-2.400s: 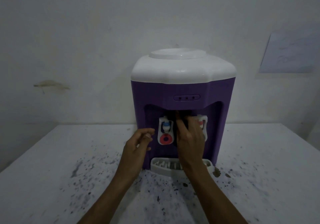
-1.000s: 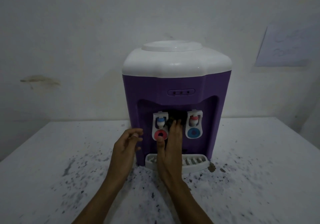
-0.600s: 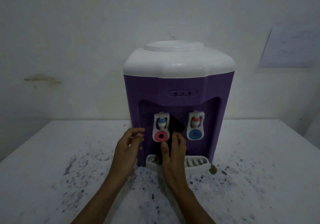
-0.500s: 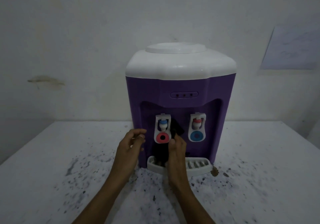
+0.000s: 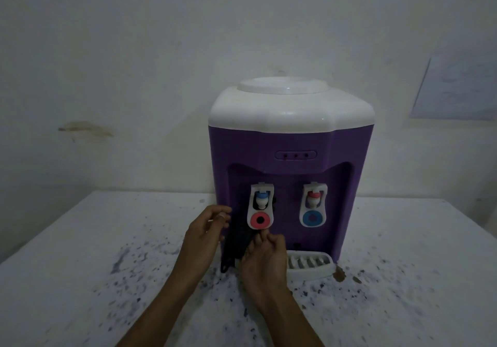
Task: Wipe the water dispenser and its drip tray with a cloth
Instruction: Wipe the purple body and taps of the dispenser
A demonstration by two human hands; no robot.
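Head view: your right hand (image 5: 265,256) pinches the dark limp cloth (image 5: 236,241) below the red-buttoned left tap (image 5: 260,207) of the purple, white-topped plastic water dispenser (image 5: 290,158); your left hand (image 5: 205,229), fingers curled, also appears to hold it. Snagging that lever could release water.

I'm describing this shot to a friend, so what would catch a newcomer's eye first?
The purple water dispenser with its white top stands mid-frame against the wall on a white table flecked with dark specks. Low at its front, the right hand grips a dark cloth below the left tap's red button, with the left hand beside it. The white drip tray shows at the base.
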